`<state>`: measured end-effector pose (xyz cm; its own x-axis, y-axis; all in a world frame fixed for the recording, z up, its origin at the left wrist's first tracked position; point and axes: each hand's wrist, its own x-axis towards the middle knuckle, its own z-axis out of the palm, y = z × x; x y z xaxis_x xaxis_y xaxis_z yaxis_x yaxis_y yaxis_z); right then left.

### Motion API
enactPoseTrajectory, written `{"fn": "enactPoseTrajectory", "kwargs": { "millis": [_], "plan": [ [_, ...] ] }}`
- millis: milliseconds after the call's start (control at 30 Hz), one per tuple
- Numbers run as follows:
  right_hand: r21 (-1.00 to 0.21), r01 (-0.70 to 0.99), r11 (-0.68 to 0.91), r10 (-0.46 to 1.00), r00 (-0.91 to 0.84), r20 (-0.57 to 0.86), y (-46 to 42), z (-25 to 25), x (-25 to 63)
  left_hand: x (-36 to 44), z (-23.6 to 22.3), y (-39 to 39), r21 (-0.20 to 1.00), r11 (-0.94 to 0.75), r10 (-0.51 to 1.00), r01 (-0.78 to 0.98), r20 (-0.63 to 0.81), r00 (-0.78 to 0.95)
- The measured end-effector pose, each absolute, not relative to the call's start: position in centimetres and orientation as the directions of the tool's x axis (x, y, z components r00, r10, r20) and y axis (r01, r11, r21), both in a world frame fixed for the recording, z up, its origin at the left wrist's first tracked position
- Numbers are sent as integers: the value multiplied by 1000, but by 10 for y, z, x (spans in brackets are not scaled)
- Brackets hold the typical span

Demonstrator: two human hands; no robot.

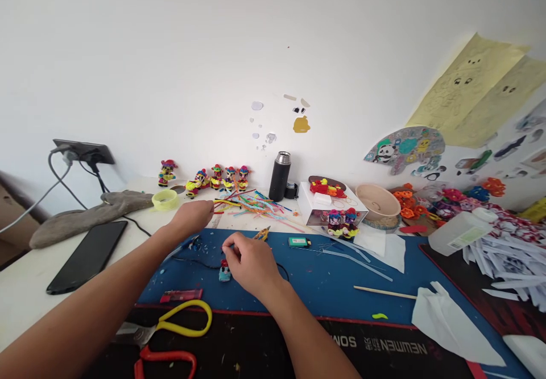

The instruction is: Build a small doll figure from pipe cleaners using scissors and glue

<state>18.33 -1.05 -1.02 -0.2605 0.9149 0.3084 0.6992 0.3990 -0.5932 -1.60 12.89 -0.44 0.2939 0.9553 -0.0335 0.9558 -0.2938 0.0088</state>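
My left hand reaches to the near left end of a pile of thin coloured strips. Its fingers are closed; a yellow strip lies right at the fingertips, but whether they grip it is hidden. Over the blue mat, my right hand is closed, thumb and forefinger pinched together. A small figure with a light blue body and red top shows at its fingers, partly covered by them. Behind that hand lies a yellow-and-black tool, mostly hidden.
Scissors with yellow and red handles lie in front, beside a pink-red case. Left is a black phone. Finished figures and a black flask stand along the wall. A white box and plastic bottle are right.
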Motion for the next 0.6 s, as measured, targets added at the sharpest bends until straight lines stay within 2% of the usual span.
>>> {"fn": "enactPoseTrajectory", "kwargs": {
  "millis": [167, 300, 400, 500, 600],
  "plan": [
    [-620, 672, 405, 913, -257, 318, -11, -11, 183, -25, 4, 124, 53, -271, 962, 961, -20, 272],
    [-681, 614, 398, 916, -226, 331, -10, -11, 183, -25, 5, 106, 191, -276, 961, 942, 27, 276],
    [-732, 562, 386, 921, -197, 335, -9, -10, 184, -21, 8, 85, 353, -327, 941, 876, 39, 336],
    [-786, 500, 363, 931, -168, 323, -9, -9, 186, -17, 12, 64, 666, -310, 924, 678, 44, 380],
    [-815, 466, 343, 939, -136, 317, -8, -8, 186, -11, 15, 47, 804, -253, 913, 539, 15, 407]
  ]
}}
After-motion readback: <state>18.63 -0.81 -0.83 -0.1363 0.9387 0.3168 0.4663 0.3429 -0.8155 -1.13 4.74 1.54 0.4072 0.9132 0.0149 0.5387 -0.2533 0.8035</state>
